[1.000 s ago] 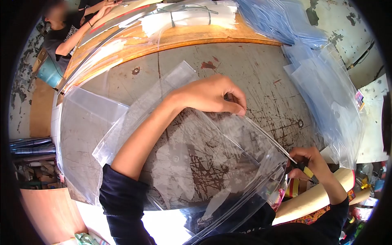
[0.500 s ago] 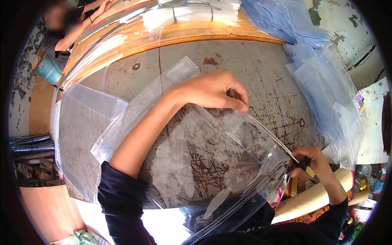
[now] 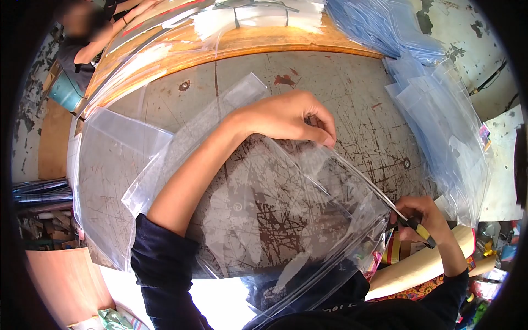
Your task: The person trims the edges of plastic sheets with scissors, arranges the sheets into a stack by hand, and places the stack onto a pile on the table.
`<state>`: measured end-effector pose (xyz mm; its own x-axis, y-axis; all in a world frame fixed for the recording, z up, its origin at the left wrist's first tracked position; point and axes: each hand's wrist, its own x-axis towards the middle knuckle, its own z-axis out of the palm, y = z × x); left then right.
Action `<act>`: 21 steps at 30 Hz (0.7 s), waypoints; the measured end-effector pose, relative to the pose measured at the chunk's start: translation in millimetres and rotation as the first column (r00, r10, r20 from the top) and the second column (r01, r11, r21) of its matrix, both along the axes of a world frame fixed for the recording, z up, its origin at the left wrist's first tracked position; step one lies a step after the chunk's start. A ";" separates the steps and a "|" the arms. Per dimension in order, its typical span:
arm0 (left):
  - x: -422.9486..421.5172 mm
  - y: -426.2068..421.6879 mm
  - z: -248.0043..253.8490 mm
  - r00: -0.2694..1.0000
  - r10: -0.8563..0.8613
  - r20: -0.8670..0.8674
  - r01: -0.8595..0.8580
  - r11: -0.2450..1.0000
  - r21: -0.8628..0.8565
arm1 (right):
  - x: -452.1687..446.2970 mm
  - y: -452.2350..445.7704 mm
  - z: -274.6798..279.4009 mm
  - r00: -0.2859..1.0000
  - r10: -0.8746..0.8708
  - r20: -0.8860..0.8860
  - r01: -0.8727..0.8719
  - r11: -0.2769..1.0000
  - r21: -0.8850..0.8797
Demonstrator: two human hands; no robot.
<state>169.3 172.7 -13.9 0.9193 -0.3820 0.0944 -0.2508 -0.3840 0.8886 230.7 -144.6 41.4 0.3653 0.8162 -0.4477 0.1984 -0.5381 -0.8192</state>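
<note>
My left hand (image 3: 297, 118) pinches the upper corner of a clear plastic sheet (image 3: 335, 181) above the scratched grey table. A long straight edge of the sheet runs from those fingertips down to my right hand (image 3: 421, 217). The fingers of my right hand are wrapped round a tool with a yellow and black handle (image 3: 422, 231), held at the lower right corner of the sheet. The tool's working end is hard to make out against the plastic. Another clear sheet (image 3: 148, 176) lies under my left forearm.
Bluish plastic sheets (image 3: 440, 126) lie along the right side. A wooden board (image 3: 264, 44) at the back carries a tied white bundle (image 3: 258, 21). A co-worker (image 3: 82, 38) is at the far left, near a teal bucket (image 3: 67, 93). Rolled material (image 3: 421, 272) lies low on the right.
The view has shifted slightly. Both hands keep their holds, with hardly any movement of the plastic between them. The co-worker's arms have moved a little.
</note>
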 end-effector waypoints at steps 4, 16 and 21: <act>-0.4 2.5 0.7 1.000 -0.008 -0.012 0.007 0.999 -0.047 | 1.1 -0.4 -5.7 1.000 -0.024 0.008 0.025 1.000 -0.014; -0.6 2.7 2.7 0.999 0.020 -0.046 -0.022 0.999 -0.040 | 0.8 18.2 -6.5 0.999 -0.031 0.014 0.031 0.998 -0.052; 0.0 2.6 0.6 0.999 0.015 -0.047 -0.018 0.998 -0.061 | 2.6 11.8 -13.3 0.995 -0.027 0.094 0.025 1.000 0.017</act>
